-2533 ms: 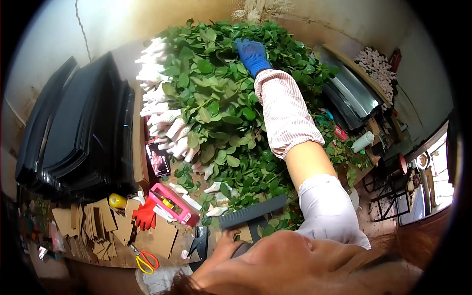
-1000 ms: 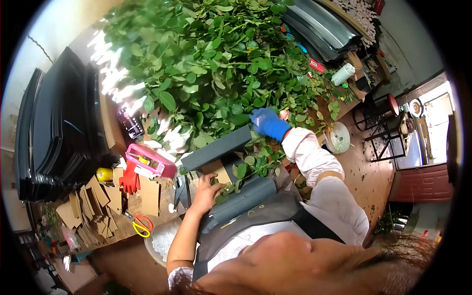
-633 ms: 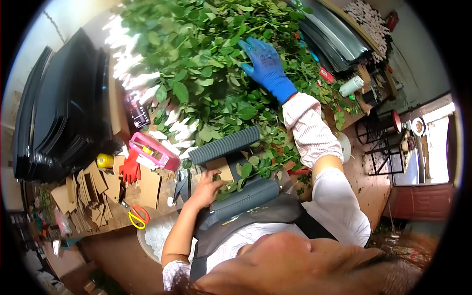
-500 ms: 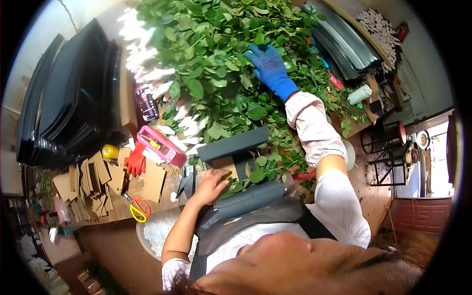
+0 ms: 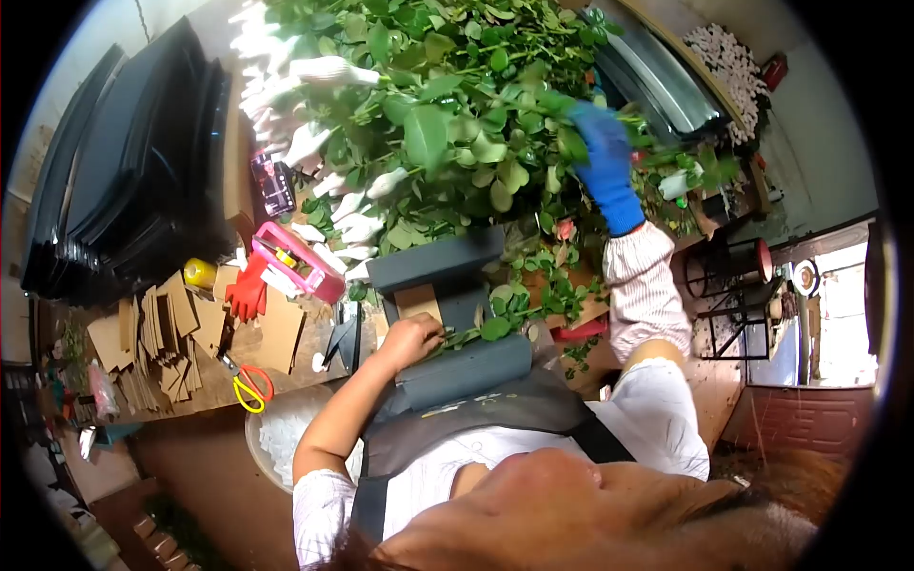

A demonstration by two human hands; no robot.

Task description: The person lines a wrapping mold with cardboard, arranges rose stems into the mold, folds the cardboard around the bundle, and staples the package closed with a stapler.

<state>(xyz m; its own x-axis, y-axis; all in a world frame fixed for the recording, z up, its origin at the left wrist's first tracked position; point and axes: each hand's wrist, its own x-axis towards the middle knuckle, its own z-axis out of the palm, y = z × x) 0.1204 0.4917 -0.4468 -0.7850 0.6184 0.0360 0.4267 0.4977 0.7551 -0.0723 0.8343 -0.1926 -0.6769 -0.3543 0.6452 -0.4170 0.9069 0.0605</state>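
My right hand (image 5: pixel 605 157), in a blue glove, is closed on a leafy rose stem (image 5: pixel 543 105) over the right side of the leafy pile (image 5: pixel 457 124). Motion blurs the glove and the leaves around it. A white-sleeved bud (image 5: pixel 333 71) points left above the pile. My bare left hand (image 5: pixel 416 341) has its fingers curled round the left part of a short leafy stem (image 5: pixel 495 326). That stem lies in a dark corrugated holder (image 5: pixel 462 371) in front of my body. A brown cardboard piece (image 5: pixel 419 303) sits in the holder just beyond my left fingers.
Left on the table are a pink tape dispenser (image 5: pixel 300 266), a red glove (image 5: pixel 248 288), cardboard pieces (image 5: pixel 167 324), scissors (image 5: pixel 249 388) and a phone (image 5: pixel 273 184). Stacks of dark sheets (image 5: pixel 143 162) stand far left. A white-filled bin (image 5: pixel 281 433) is below the table edge.
My right hand has moved right and lifted stems from the pile, disturbing the leaves. My left fingers have curled more tightly at the holder. The view has shifted slightly.
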